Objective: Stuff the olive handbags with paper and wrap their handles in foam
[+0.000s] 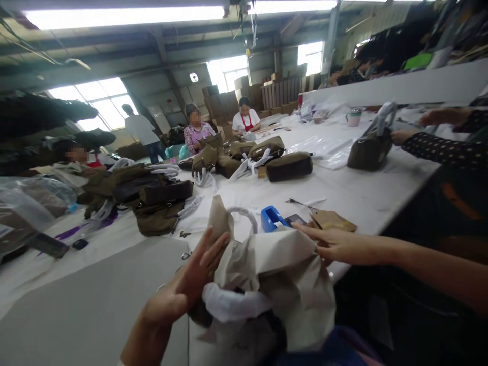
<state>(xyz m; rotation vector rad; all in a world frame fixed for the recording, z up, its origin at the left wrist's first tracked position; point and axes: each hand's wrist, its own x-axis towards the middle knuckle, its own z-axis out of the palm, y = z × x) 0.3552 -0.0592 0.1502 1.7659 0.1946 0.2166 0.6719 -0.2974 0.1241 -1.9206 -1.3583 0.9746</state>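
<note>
In front of me a large sheet of crumpled off-white paper bulges out of a dark handbag, most of which it hides. A handle wrapped in white curves across the near side, and a second wrapped handle arches behind. My left hand lies along the paper's left side, its fingers stretched out. On the right, my right hand rests its extended fingers against the paper's upper edge. Just beyond the paper stand a blue tape dispenser and a brown paper piece.
Olive-brown bags are heaped at the left, and more bags lie farther back on the white table. At the right, a co-worker's hands are at another bag. Scissors lie behind the dispenser. Other people sit farther away.
</note>
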